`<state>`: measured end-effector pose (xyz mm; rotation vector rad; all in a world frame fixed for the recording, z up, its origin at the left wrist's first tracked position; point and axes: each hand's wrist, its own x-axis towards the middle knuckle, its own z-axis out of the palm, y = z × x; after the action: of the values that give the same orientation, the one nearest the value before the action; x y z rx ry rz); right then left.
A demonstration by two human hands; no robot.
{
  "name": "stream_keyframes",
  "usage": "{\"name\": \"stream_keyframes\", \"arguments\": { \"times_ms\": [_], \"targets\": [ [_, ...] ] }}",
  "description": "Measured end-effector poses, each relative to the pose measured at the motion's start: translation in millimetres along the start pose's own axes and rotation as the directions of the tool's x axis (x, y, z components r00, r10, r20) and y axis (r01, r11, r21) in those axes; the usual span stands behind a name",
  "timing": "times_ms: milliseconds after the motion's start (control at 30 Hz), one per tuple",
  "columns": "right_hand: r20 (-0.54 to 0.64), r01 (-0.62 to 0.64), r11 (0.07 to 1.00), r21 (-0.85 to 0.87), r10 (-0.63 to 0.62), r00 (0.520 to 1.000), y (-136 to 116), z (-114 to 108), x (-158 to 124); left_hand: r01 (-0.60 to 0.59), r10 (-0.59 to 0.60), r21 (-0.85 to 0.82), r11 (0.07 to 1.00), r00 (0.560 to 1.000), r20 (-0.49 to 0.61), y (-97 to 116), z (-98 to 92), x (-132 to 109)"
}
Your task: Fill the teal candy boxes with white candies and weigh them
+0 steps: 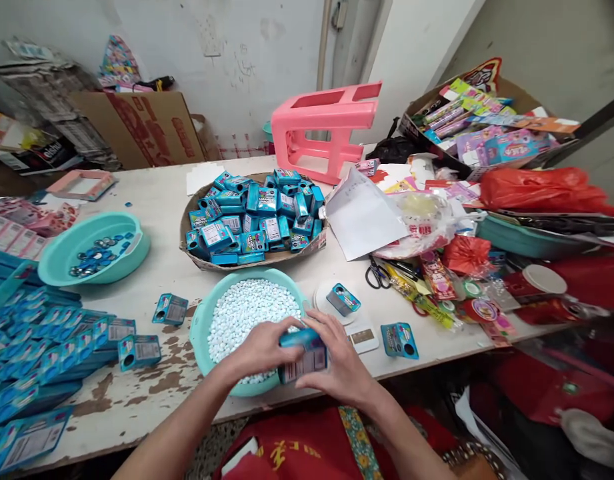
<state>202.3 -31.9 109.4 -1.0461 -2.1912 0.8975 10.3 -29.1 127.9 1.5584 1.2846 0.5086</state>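
Both my hands hold one small blue box (pixel 303 355) just above the near rim of a teal bowl (pixel 199 333) filled with small white candies (pixel 247 310). My left hand (pixel 259 350) grips the box's left end, fingers curled. My right hand (pixel 339 360) wraps its right side. The box shows a white label on its front. Behind the bowl stands a round woven basket (pixel 197 259) piled with several filled blue boxes (pixel 254 217).
Flat blue cartons (pixel 41 347) lie stacked at the left. A second teal bowl (pixel 61 257) holds blue caps. Loose blue boxes (pixel 343 299) (pixel 400 339) and scissors (pixel 375 275) lie right of the candy bowl. A pink stool (pixel 327 130) lies tipped at the back.
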Motion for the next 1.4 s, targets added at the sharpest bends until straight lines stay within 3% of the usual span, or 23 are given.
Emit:
{"name": "stream_keyframes", "arguments": {
  "times_ms": [100, 167, 233, 267, 300, 400, 500, 667, 733, 800, 867, 900, 1000, 1100, 1167, 1233, 1300, 1367, 1400],
  "targets": [
    [0.208, -0.195, 0.958, 0.211, 0.151, 0.967, 9, -2, -13, -0.108, 0.098, 0.2, 0.974, 0.993, 0.06, 10, 15.0, -4],
    [0.301, -0.356, 0.87, 0.341, 0.258, 0.918, 18, 3, -27, -0.071, 0.078, 0.189, 0.979, 0.996, -0.03, -5, 11.5, 0],
    [0.324, -0.482, 0.758, 0.439, 0.367, 0.872, 26, 10, -47, 0.051, 0.013, 0.212, 0.976, 0.957, -0.289, -41, -2.0, 5],
    [0.328, -0.53, 0.697, 0.484, 0.417, 0.848, 29, 14, -58, 0.163, -0.01, 0.287, 0.944, 0.883, -0.469, -65, -10.3, 8],
    [0.33, -0.567, 0.634, 0.526, 0.462, 0.823, 31, 17, -68, 0.272, -0.015, 0.368, 0.889, 0.82, -0.572, -90, -18.1, 11],
    [0.291, -0.617, 0.514, 0.596, 0.578, 0.763, 33, 25, -94, 0.471, -0.071, 0.485, 0.736, 0.767, -0.638, -151, -29.9, 24],
    [0.195, -0.608, 0.52, 0.6, 0.641, 0.742, 30, 32, -104, 0.541, -0.171, 0.477, 0.693, 0.766, -0.62, -169, -23.0, 42],
    [0.176, -0.536, 0.548, 0.642, 0.576, 0.798, 16, 35, -85, 0.435, -0.22, 0.334, 0.836, 0.824, -0.521, -144, -2.3, 66],
    [0.116, -0.498, 0.609, 0.617, 0.555, 0.824, 9, 32, -69, 0.401, -0.248, 0.174, 0.9, 0.797, -0.551, -137, 1.7, 64],
    [0.054, -0.466, 0.667, 0.582, 0.539, 0.84, 3, 27, -49, 0.363, -0.356, -0.116, 0.924, 0.711, -0.607, -133, 2.2, 58],
    [-0.008, -0.435, 0.717, 0.544, 0.523, 0.852, -1, 23, -28, 0.232, -0.495, -0.463, 0.856, 0.63, -0.599, -128, -0.7, 48],
    [-0.043, -0.413, 0.749, 0.518, 0.505, 0.862, -1, 22, -17, 0.142, -0.549, -0.605, 0.783, 0.613, -0.567, -124, -3.3, 43],
    [-0.152, -0.321, 0.869, 0.376, 0.4, 0.904, -1, 24, 14, -0.071, -0.617, -0.845, 0.53, 0.651, -0.442, -101, -14.2, 29],
    [-0.201, -0.235, 0.954, 0.188, 0.271, 0.941, -2, 36, 39, -0.22, -0.555, -0.912, 0.346, 0.736, -0.388, -70, -24.1, 21],
    [-0.197, -0.208, 0.976, 0.068, 0.217, 0.956, -6, 48, 51, -0.324, -0.477, -0.901, 0.288, 0.768, -0.428, -50, -27.4, 19],
    [-0.165, -0.184, 0.983, -0.02, 0.178, 0.97, -12, 60, 60, -0.429, -0.434, -0.854, 0.296, 0.736, -0.52, -37, -28.1, 21],
    [-0.128, -0.16, 0.985, -0.068, 0.15, 0.98, -18, 69, 67, -0.504, -0.423, -0.79, 0.349, 0.668, -0.612, -31, -28.2, 24],
    [-0.112, -0.15, 0.985, -0.086, 0.14, 0.984, -21, 74, 72, -0.54, -0.419, -0.744, 0.394, 0.614, -0.668, -31, -29.4, 26],
    [-0.116, -0.153, 0.984, -0.092, 0.142, 0.983, -22, 75, 75, -0.544, -0.413, -0.735, 0.404, 0.609, -0.677, -32, -30.6, 26]
  ]
}}
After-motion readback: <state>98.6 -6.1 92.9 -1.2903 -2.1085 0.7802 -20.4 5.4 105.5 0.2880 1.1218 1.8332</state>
